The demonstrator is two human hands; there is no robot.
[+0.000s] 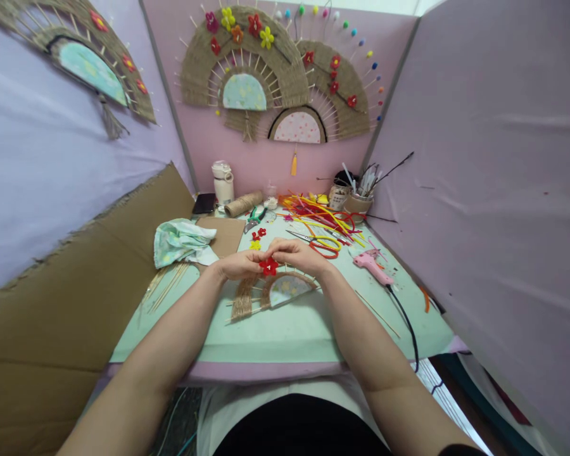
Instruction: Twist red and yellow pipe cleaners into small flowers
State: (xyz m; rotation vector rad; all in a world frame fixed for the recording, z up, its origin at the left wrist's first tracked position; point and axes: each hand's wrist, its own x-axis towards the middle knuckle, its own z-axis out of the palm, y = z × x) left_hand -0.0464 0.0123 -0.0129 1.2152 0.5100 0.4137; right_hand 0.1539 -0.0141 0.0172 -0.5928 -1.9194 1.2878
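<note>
Between my left hand (244, 264) and my right hand (292, 252) is a red pipe-cleaner flower (268, 266) with a pale centre. Fingers of both hands pinch it at its upper edge, thumbs close together. Just below it, on the table, lies a partly woven fan (285, 289) with thin sticks, brown twine weaving and a half-round patterned cloth centre. My hands hide part of the fan's upper edge. Beyond my hands sit a yellow flower (255, 244) and small red flowers (259, 234).
Scissors (320, 244) and a heap of coloured pipe cleaners (318, 212) lie behind my right hand. A pink glue gun (373, 267) with a black cord rests at right. Patterned cloth (180, 242), sticks (168, 286) and a cardboard wall (76, 266) are left. Finished fans (194, 76) hang behind.
</note>
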